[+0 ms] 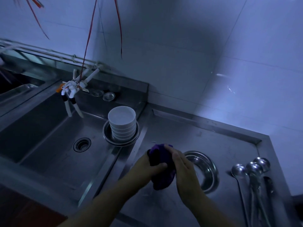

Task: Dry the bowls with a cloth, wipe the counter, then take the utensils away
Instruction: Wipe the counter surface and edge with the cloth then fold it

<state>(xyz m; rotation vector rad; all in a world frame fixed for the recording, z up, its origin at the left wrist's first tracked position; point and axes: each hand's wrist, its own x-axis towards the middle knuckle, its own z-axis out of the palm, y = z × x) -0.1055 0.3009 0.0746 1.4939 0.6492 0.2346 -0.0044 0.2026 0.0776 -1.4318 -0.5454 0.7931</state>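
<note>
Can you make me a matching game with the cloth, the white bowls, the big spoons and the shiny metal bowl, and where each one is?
Things:
1. purple cloth
2. white bowls
3. ladles
4. metal bowl

Places:
A. stacked at the sink's right edge
B. lying on the counter, far right
C. held in both hands
D. on the counter, partly behind the right hand

Pairs: 1-C, 2-A, 3-B, 4-D
</note>
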